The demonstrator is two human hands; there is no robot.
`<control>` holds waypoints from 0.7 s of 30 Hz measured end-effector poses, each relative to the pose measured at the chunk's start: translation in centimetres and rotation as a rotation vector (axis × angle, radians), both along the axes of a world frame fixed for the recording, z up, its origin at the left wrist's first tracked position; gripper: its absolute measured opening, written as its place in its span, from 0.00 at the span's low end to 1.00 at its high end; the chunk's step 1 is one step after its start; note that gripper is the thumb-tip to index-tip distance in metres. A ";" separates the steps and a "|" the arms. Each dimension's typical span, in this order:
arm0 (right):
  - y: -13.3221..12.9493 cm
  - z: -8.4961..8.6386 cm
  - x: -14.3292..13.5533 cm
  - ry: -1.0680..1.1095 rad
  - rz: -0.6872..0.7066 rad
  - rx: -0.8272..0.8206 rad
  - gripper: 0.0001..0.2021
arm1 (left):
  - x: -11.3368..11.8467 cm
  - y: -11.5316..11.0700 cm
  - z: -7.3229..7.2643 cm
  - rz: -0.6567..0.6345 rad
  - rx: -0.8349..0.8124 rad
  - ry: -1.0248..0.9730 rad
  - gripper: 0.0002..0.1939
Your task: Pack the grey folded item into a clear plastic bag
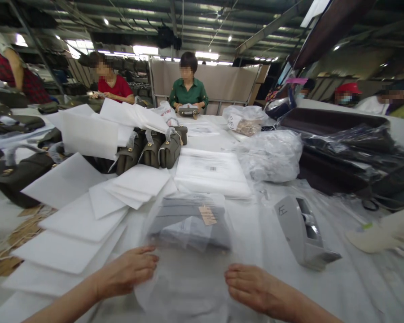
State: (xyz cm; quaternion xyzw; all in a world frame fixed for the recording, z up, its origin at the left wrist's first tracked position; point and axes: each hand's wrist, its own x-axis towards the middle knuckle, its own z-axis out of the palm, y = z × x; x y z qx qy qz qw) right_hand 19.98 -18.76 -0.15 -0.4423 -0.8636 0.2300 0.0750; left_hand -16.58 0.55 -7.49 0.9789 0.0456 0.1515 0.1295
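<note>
A clear plastic bag point(188, 273) lies flat on the white table in front of me, with a dark grey item point(191, 222) and a brown paper tag point(208, 215) inside it. My left hand point(129, 271) rests on the bag's near left edge, fingers curled onto the plastic. At the near right edge my right hand point(256, 289) presses flat on the bag. Both hands sit at the bag's open near end.
Stacks of white foam sheets point(74, 224) lie to the left, a grey tape dispenser point(305, 233) to the right. Olive handbags point(151, 150) stand behind, beside a pile of flat plastic bags point(210, 172) and a stuffed plastic sack point(272, 154). Two people sit across the table.
</note>
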 end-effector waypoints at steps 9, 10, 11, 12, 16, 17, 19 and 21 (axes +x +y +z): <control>0.0 -2.4 -0.5 0.545 -0.761 0.066 0.10 | -2.3 -2.5 -1.1 0.381 -0.690 -0.218 0.10; 0.1 -2.4 -0.7 0.563 -0.791 0.129 0.10 | -1.9 -2.7 -0.6 0.396 -0.744 -0.250 0.09; 0.1 -2.5 -1.0 0.594 -0.848 0.201 0.10 | -1.5 -2.8 -0.2 0.447 -0.804 -0.317 0.09; 0.2 -2.6 -1.3 0.634 -0.927 0.270 0.10 | -1.1 -2.9 -0.2 0.522 -0.871 -0.409 0.09; 0.3 -3.1 -2.3 0.720 -1.116 0.362 0.14 | -0.4 -3.3 -1.5 0.741 -1.191 -0.609 0.18; 0.3 -3.1 -2.5 0.707 -1.090 0.359 0.13 | -0.5 -3.3 -1.6 0.713 -1.226 -0.571 0.18; 0.3 -3.0 -2.7 0.682 -1.000 0.374 0.12 | -0.9 -3.1 -1.0 0.591 -1.192 -0.424 0.17; 0.4 -2.8 -2.8 0.685 -0.906 0.387 0.10 | -1.2 -2.5 0.5 0.458 -1.021 -0.318 0.14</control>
